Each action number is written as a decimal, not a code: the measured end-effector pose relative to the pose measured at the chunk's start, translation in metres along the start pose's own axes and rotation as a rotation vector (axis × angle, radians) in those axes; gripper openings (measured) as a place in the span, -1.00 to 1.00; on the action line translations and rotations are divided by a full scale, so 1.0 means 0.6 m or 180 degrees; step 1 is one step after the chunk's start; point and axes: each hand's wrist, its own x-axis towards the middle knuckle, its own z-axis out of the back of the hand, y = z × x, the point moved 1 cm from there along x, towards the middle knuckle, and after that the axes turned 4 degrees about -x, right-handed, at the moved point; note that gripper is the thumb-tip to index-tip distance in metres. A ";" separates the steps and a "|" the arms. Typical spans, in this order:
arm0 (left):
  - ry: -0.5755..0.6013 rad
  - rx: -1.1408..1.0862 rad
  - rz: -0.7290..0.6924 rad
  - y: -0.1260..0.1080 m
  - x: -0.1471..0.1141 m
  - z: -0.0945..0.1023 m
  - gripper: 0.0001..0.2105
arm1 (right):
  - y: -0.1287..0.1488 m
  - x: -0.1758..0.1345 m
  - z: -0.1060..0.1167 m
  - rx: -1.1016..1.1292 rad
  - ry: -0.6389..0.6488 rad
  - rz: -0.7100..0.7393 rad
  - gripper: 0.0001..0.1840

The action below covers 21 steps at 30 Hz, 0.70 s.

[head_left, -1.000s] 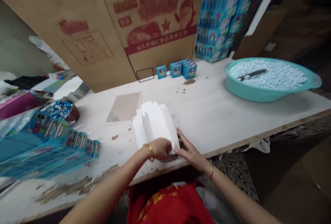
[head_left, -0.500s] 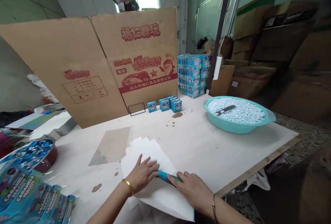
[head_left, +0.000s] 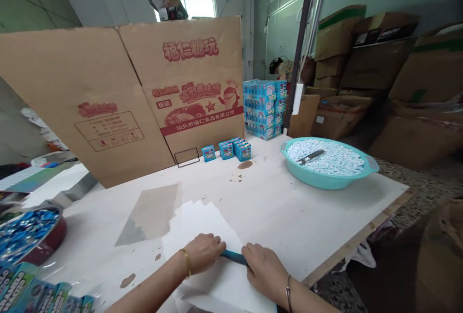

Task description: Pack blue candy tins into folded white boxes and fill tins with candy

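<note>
White card sheets [head_left: 206, 216] lie fanned out at the front of the table. On the nearest one a narrow blue strip [head_left: 234, 256] runs between my hands; it looks like the sheet's printed side turned over along an edge. My left hand [head_left: 204, 253], with a gold bangle at the wrist, has its fingers curled over the strip's left end. My right hand [head_left: 265, 272], wearing a thin bracelet, grips the right end with bent fingers. My palms hide part of the sheet.
A turquoise basin [head_left: 325, 178] of small white pieces holds a dark flat tool [head_left: 311, 156]. Small blue boxes [head_left: 227, 150] stand before a large carton [head_left: 202, 72]. A clear sheet [head_left: 150, 211], a bowl [head_left: 60, 231] of blue-wrapped candies and blue packs [head_left: 43, 293] are at left.
My left hand has gone from spread fingers to curled fingers on the strip. The right hand still grips it. The view has shifted slightly, and less of the blue strip shows.
</note>
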 end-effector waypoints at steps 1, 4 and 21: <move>0.0048 0.0043 -0.0093 0.002 0.000 0.004 -0.85 | 0.001 0.003 -0.002 -0.0098 -0.0015 0.0045 -0.65; 0.0155 0.0202 -0.0239 0.002 0.004 0.011 -0.83 | 0.003 0.010 -0.014 -0.0459 -0.0150 0.0204 -0.66; -0.0096 -0.0747 0.0271 -0.034 -0.031 0.033 -0.59 | -0.084 0.014 0.007 -0.0576 -0.0122 0.0929 -0.66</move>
